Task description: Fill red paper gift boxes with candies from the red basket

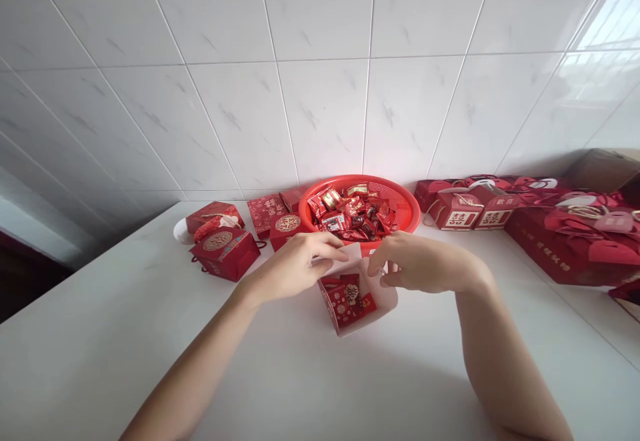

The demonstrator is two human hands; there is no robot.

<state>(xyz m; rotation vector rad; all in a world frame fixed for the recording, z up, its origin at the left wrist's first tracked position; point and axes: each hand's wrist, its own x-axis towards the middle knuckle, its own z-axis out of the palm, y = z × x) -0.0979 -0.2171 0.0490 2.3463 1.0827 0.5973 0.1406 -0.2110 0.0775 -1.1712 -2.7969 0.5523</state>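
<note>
The open box (pixel 386 299) lies between the two hands, just to the right of the left hand's (pixel 293 266) fingertips and to the left of the right hand (pixel 425 264), partly under its curled fingers. Both hands are at its far edge, with the right one overlapping the box more. The box looks nearly square, so a long axis is hard to tell; its side edges run away from the person, slightly slanted.

The left hand is half open, with a gap between thumb and fingers beside the pale flap (pixel 353 252); whether it pinches the card, I cannot tell. The right hand is bent inward, its fingers mostly closed near the far right wall; what it has hold of is hidden.

The box is thin, smooth card, whitish inside, with glossy red packets (pixel 345 304) lying in it. Just beyond both hands stands a round, perforated red plastic basket (pixel 411 217), heaped with shiny, crinkled wrapped sweets (pixel 350 211). Past the left hand sit angular red boxes (pixel 227 254) with cord handles; beyond the right hand are more card boxes (pixel 459 213) with pale printed panels. The table (pixel 270 381) is smooth and white.
</note>
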